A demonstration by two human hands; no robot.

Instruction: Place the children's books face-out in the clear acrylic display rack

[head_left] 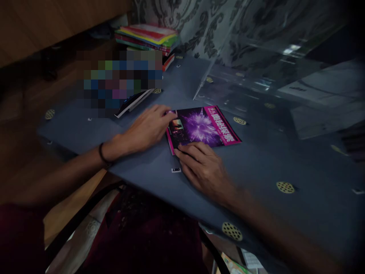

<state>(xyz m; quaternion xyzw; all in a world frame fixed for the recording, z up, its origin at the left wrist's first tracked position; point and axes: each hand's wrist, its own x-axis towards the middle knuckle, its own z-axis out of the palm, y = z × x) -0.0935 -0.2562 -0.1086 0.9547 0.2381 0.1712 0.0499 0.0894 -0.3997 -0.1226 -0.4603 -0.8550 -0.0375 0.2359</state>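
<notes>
We sit at a blue-grey table [256, 163] printed with yellow dotted ovals [285, 187], facing a grey leaf-patterned backdrop [196, 26]. Our curled left hand [149, 127] and right hand [203, 167] touch the left and near edges of a flat magenta-and-purple paper book [201, 125]; whether they pinch it, we cannot tell.

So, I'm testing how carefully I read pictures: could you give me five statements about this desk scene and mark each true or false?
1. The left hand and right hand both touch the book. True.
2. The book lies open at an inside page. False: it is closed, with its purple starburst cover facing up.
3. A dark band circles the right wrist. False: the dark band is on the left one.
4. A colourful stack stands farther back than the book. True.
5. The tablecloth is plain white. False: the tablecloth is blue-grey with yellow dotted shapes.
</notes>
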